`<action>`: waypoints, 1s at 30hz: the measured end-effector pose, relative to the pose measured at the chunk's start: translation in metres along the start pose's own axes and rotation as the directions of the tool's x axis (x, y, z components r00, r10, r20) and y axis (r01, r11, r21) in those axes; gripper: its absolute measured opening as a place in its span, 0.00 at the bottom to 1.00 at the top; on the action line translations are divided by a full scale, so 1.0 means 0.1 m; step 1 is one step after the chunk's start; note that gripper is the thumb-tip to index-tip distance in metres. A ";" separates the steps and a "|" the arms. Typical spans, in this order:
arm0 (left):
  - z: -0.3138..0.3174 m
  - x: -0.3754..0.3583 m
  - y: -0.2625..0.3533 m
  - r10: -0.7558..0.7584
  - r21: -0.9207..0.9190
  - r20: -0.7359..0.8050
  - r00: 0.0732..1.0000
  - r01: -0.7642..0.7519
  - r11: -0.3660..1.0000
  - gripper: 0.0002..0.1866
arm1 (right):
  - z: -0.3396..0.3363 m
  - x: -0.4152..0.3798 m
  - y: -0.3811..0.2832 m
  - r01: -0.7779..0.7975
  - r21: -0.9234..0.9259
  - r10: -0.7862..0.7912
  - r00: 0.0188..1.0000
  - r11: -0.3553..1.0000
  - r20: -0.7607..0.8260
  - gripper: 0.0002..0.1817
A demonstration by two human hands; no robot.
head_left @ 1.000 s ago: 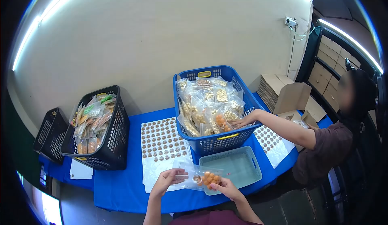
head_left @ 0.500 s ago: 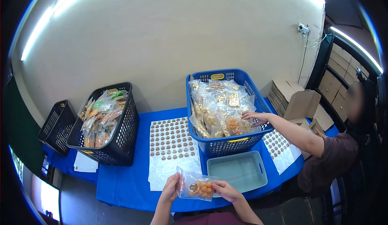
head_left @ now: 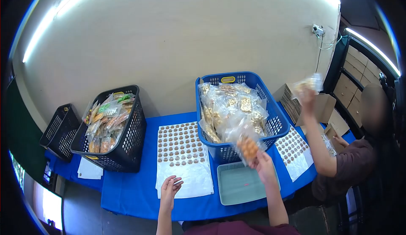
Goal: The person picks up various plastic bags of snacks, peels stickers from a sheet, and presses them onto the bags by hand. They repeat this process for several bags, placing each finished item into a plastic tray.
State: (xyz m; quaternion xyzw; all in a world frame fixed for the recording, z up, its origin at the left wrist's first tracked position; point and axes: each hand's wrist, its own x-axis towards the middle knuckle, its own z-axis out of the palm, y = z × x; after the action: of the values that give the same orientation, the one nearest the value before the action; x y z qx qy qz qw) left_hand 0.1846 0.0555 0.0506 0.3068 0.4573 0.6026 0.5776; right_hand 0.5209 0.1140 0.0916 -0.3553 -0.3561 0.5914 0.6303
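Note:
My right hand grips a clear packet of round orange snacks, slightly blurred, at the front rim of the blue basket. Many clear packets of pale snacks fill that basket. Over the lower edge of the sticker sheet hovers my left hand, its fingers loosely apart and nothing in them. Rows of small round brown stickers cover most of that sheet. Below the basket lies a shallow grey-green tray with a tiny red piece in it.
A dark basket of mixed snack packets stands left, beside a smaller dark basket. At right, a co-worker's hand lifts a snack packet near cardboard boxes. A second sticker sheet lies right of the tray.
My left hand has let go of the orange snack packet and moved slightly left. My right hand has carried it up to the basket. The co-worker's hand has left the basket with a packet.

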 end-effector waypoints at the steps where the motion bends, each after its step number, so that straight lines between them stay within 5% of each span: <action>1: -0.01 -0.01 -0.02 -0.003 0.010 -0.008 1.000 0.003 1.000 0.14 | -0.02 0.11 0.01 0.012 0.073 -0.009 0.999 0.997 -0.031 0.15; 4: -0.06 -0.04 -0.09 -0.010 0.046 -0.014 1.000 0.010 0.999 0.13 | -0.05 0.36 0.03 0.052 0.263 -0.036 0.997 0.963 -0.064 0.18; 8: -0.07 -0.07 -0.13 -0.004 0.121 0.017 1.000 0.002 0.993 0.11 | 0.10 0.21 0.17 0.087 -0.045 -0.094 0.979 0.995 -0.182 0.17; 12: -0.13 -0.07 -0.19 -0.042 0.161 0.003 0.999 0.041 0.986 0.11 | 0.07 -0.09 0.96 -0.012 -0.136 0.001 0.997 0.991 -0.082 0.09; 17: -0.18 -0.05 -0.13 0.005 0.178 -0.002 1.000 -0.005 0.984 0.11 | 0.32 -0.85 1.75 -0.554 -0.225 0.575 0.817 0.802 0.039 0.11; 22: -0.40 0.04 -0.04 0.144 0.151 -0.014 0.990 -0.140 0.978 0.11 | 0.54 -0.87 1.65 -0.493 -0.116 0.505 0.855 0.862 0.119 0.11; 30: -0.98 0.30 0.67 0.375 0.244 -0.227 0.899 -0.320 0.915 0.07 | 0.67 -0.52 1.47 -0.297 0.038 0.299 0.944 0.954 -0.139 0.10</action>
State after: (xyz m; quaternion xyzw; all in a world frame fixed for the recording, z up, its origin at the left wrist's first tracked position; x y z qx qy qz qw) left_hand 0.0648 0.0713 0.0681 0.3558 0.5275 0.6829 0.3588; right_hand 0.3875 0.0714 -0.0043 -0.4414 -0.2473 0.6558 0.5603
